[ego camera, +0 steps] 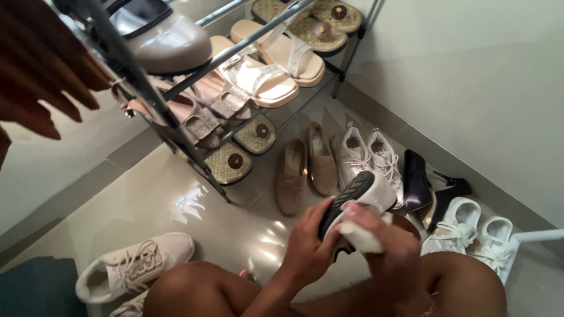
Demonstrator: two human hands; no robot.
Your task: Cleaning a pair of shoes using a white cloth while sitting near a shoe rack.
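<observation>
- Lower centre of frame: left hand (308, 243) closed round a shoe (358, 196), sole turned up.
- Right hand (385, 240) pinching a white cloth (361, 238) against the shoe's edge — wiping step, apparently mid-way.
- Next: steady grip, cloth drawn along the sole rim.
- Upper frame: rack (176, 88) of sandals; more pairs along the wall.

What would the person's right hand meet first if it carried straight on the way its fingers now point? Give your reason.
The right hand, holding a white cloth, points left toward the shoe held by the left hand. It already touches that shoe's dark sole, so the shoe comes first; depth beyond it is unclear.
</observation>
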